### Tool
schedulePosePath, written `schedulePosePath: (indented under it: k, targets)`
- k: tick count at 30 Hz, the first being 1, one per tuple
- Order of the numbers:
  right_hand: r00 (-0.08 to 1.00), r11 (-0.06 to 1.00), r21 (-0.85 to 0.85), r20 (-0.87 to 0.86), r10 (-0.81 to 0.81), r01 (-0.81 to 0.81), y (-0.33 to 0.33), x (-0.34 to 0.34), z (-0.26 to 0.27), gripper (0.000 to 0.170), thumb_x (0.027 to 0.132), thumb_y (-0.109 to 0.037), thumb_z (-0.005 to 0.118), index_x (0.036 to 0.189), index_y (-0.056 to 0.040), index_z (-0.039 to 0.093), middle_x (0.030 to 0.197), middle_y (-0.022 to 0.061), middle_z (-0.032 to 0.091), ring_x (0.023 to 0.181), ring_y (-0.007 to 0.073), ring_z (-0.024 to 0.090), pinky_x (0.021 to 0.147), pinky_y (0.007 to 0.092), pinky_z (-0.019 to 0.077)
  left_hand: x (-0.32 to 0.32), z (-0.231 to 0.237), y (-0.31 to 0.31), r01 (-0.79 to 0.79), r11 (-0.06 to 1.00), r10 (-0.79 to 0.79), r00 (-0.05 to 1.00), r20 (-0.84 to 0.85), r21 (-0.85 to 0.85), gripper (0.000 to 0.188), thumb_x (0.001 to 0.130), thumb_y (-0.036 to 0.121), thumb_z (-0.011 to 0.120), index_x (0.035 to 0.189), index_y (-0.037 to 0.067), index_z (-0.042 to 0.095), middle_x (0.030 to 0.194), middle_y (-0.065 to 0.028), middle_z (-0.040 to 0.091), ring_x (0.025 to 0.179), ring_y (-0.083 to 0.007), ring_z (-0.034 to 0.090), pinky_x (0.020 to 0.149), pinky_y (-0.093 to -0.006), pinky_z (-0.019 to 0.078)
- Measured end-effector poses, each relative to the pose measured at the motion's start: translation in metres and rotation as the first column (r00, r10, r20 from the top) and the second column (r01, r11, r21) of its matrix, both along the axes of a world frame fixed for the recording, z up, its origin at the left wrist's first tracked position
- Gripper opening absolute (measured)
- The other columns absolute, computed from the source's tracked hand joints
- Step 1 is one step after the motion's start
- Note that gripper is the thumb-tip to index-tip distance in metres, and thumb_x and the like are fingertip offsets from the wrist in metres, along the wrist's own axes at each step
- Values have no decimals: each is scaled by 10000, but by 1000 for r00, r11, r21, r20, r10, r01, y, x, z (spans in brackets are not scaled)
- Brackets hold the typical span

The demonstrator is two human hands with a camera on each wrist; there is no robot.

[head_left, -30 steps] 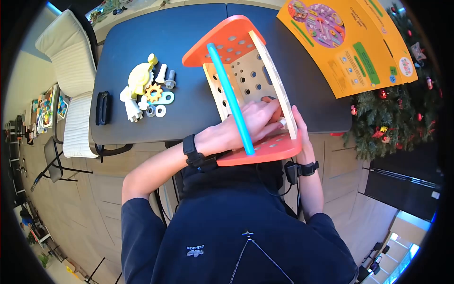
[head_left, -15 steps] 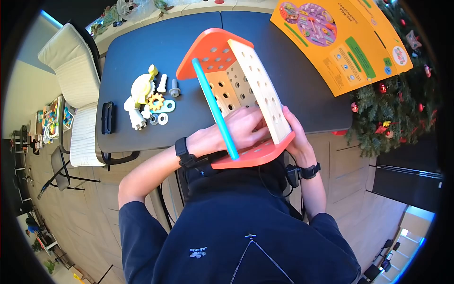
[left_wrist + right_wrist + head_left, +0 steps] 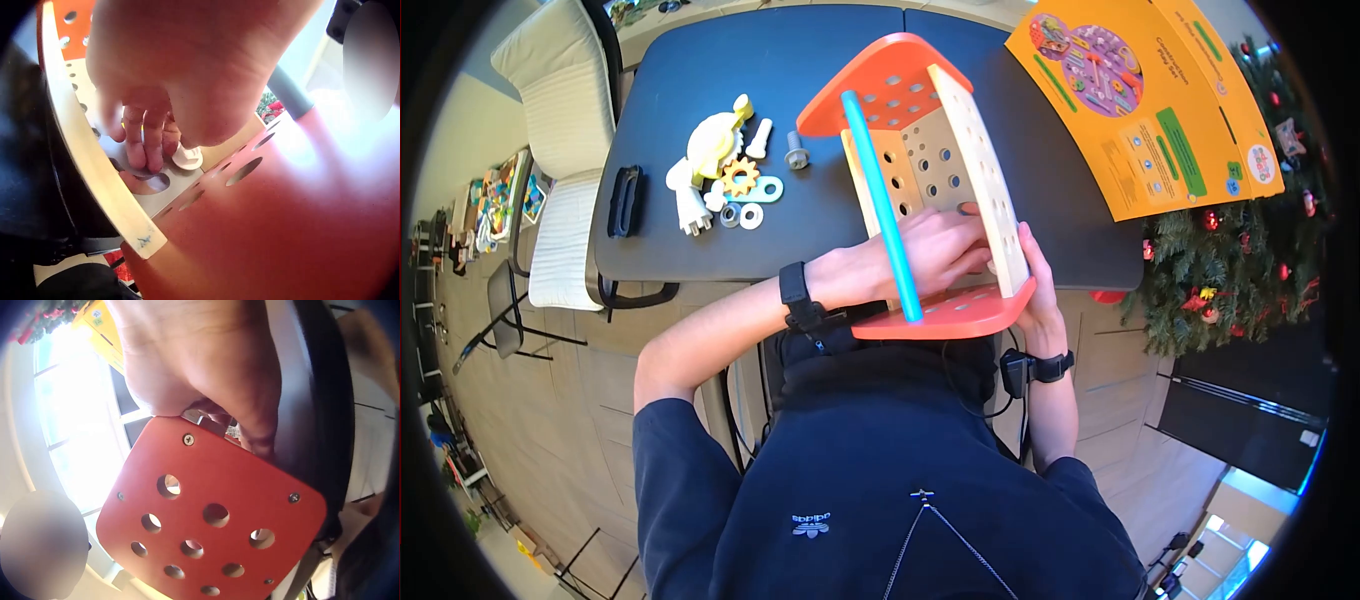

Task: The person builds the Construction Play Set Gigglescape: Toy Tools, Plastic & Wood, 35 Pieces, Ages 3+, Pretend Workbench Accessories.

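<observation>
Toolbox [image 3: 970,150]: tilted, at the table's [image 3: 730,255] near edge | handling: likely light, stiff, smooth; take its blue rod [image 3: 880,205] | your left hand [image 3: 925,255]: inside, fingers bent, thumb and forefinger nearly closed, pinching the white nut [image 3: 190,160] | your right hand [image 3: 1040,280]: touches the outer side; finger opening and grip can't be told

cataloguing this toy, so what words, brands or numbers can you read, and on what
"Construction Play Set": yellow box
"adidas": dark shirt, upside down
Too small to read: the box's other print, including its round logo
Too blurred: blue mark on the wooden panel
</observation>
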State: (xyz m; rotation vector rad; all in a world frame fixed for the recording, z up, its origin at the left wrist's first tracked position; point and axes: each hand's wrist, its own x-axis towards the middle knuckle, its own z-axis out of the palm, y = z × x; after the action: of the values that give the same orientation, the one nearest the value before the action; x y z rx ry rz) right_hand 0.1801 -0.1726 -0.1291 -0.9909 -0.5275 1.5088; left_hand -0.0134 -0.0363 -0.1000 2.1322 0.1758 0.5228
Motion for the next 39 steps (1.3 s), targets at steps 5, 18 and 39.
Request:
schedulePosePath:
  k: [5,18,39]
  targets:
    - [996,996,16,-17,-91,91,5,-10,10,637,1180,-444,314,1601,18,437,1554,168,564,1230,206,624,1077,433,582,-33,16,5,11,972,23,989,-146,234,228,1029,168,652,1221,47,633,1083,-158,698,1105,-352,663,1015,-481,476]
    - [993,991,60,-17,-120,121,15,-25,24,576,1169,-434,346,1557,-37,498,1545,159,549,1323,259,574,1153,610,515,-83,108,8,-213,785,272,962,-15,581,141,930,159,769,1000,52,709,1075,-77,670,1215,-295,601,1056,-457,445]
    - [961,993,60,254,-112,100,42,-46,47,495,1166,-306,488,1481,77,505,1408,137,631,1313,158,574,1152,334,431,-26,44,60,315,893,-281,948,-148,321,429,925,119,733,1331,14,645,1283,-194,690,1151,-405,666,987,-482,565]
